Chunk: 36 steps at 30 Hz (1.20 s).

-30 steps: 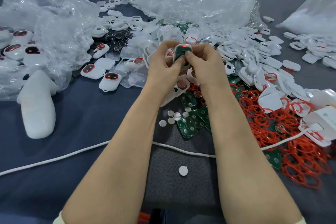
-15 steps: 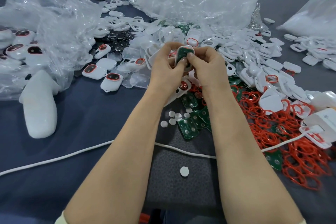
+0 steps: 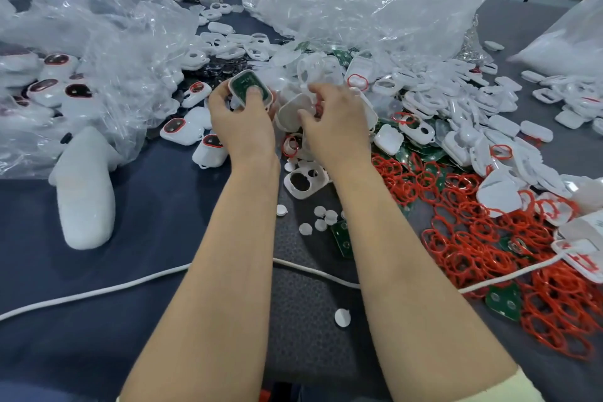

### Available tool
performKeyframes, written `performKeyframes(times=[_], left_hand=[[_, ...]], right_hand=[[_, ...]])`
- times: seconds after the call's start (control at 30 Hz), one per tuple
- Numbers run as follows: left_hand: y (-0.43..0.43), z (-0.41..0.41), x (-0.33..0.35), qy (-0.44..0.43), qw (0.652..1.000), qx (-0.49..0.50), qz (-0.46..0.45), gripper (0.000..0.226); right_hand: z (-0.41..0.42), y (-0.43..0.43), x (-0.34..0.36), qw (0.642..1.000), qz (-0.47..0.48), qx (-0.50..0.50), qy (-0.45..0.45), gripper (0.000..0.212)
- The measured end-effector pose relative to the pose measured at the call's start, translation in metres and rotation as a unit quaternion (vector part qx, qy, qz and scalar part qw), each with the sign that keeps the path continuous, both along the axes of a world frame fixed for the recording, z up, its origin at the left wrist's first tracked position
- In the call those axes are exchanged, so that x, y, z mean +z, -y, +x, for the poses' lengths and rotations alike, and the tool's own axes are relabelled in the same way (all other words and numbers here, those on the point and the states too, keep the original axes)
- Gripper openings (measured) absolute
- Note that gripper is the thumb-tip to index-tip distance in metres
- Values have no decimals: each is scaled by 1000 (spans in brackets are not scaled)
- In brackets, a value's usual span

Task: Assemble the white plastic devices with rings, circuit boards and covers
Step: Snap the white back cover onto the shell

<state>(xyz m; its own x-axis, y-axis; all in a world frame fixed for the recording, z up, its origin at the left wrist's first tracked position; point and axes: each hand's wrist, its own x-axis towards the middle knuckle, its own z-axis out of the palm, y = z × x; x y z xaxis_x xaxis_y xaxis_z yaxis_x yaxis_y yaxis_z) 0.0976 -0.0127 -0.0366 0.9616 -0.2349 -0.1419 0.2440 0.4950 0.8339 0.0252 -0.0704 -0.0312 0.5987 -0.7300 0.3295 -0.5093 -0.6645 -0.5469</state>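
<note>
Head view: my left hand grips the white shell open side up, thumb pinning the circuit board so it sits flat. My right hand curls over the loose covers (whether it's pinching one, I cannot tell), probably to fetch a lid.

Blue table; white cable; red rings; plastic bags
</note>
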Motion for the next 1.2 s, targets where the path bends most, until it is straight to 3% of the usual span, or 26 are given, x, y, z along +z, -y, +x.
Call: performKeyframes(times=[0.13, 0.2, 0.27, 0.33, 0.43, 0.53, 0.67, 0.8, 0.9, 1.2], left_hand=[[-1, -1, 1, 3, 1000, -2, -2, 22], [-1, -4, 3, 7, 1000, -19, -3, 21], [-1, -8, 4, 16, 998, -56, 6, 23], [0, -14, 5, 27, 993, -111, 17, 23], [5, -27, 6, 46, 982, -183, 27, 21], [10, -37, 5, 59, 974, -216, 47, 11], [13, -38, 3, 76, 968, -220, 92, 19], [15, -40, 2, 86, 968, -218, 91, 25], [16, -42, 2, 99, 966, -218, 98, 24], [13, -45, 0, 147, 958, -219, 114, 10]], right_hand=[[9, 1, 1, 996, -40, -1, -74, 36], [2, 4, 6, 1000, -5, 10, -23, 24], [-13, 9, 12, 994, 70, -4, 85, 15], [-29, 18, 19, 955, 195, -31, 222, 10], [-47, 25, 22, 831, 397, -9, 389, 18], [-51, 20, 18, 801, 430, 19, 416, 15], [-42, 9, 11, 819, 410, 18, 401, 9], [-36, 5, 8, 889, 321, 8, 327, 12], [-34, 6, 4, 919, 260, -17, 296, 17], [-34, 8, 0, 934, 230, -33, 272, 10]])
